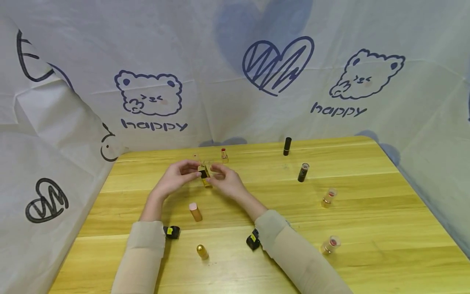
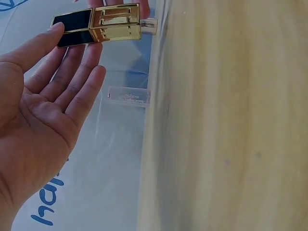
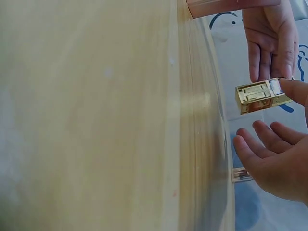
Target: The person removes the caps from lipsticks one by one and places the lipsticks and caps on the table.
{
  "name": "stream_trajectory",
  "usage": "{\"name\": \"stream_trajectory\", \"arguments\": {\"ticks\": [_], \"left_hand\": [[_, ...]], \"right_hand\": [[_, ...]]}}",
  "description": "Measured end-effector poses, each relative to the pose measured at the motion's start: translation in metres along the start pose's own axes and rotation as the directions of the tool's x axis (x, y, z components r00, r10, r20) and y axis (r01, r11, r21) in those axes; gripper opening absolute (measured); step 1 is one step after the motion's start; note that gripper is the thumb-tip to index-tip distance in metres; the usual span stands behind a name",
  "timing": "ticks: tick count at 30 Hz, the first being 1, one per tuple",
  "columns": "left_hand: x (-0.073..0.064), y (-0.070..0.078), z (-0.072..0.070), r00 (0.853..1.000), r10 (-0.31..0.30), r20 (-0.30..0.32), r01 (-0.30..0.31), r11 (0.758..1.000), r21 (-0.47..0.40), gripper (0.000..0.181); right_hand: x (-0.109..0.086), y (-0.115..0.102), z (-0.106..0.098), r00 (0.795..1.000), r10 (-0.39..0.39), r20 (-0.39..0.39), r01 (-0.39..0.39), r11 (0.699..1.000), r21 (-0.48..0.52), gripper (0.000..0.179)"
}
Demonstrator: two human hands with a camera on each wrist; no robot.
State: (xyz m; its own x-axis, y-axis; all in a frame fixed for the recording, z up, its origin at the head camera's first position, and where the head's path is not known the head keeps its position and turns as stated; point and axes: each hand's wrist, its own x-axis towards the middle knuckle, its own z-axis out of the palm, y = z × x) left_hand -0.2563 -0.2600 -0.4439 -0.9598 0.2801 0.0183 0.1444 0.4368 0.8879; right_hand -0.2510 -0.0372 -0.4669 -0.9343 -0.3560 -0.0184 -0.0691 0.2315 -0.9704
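A square gold lipstick tube with a black end (image 1: 204, 175) is between the two hands near the back of the table. My left hand (image 1: 177, 178) pinches its black end, thumb in front and fingers behind, as the left wrist view shows. From the other side, my right hand (image 1: 228, 181) has its thumb (image 3: 294, 90) at the tube, while its other fingers (image 3: 262, 139) stay spread apart below it. Behind the hands stand a lipstick with a red tip (image 1: 224, 156) and a small clear-topped piece (image 2: 129, 96), partly hidden in the head view.
Nearer the front stand a rose-gold tube (image 1: 196, 212) and a round-topped gold tube (image 1: 202, 252). On the right are a black tube (image 1: 287, 146), a dark tube (image 1: 303, 172) and two clear-capped lipsticks (image 1: 329, 198). White printed cloth (image 1: 220, 106) hangs behind the wooden table (image 1: 367, 175).
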Motion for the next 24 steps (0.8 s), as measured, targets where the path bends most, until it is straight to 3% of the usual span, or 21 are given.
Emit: {"name": "stream_trajectory", "arguments": {"ticks": [14,24], "left_hand": [[-0.0023,0.0032,-0.0026,1.0,-0.001,-0.03,-0.001,0.997,-0.075,0.041],[-0.0033,0.0055,-0.0016,0.999,0.005,-0.039,-0.01,0.994,-0.112,0.041]], "right_hand": [[0.0026,0.0022,0.0037,0.999,-0.02,0.039,0.022,0.997,-0.071,0.05],[-0.0016,-0.0017,0.003,0.999,-0.028,0.023,0.031,0.991,-0.129,0.041]]}}
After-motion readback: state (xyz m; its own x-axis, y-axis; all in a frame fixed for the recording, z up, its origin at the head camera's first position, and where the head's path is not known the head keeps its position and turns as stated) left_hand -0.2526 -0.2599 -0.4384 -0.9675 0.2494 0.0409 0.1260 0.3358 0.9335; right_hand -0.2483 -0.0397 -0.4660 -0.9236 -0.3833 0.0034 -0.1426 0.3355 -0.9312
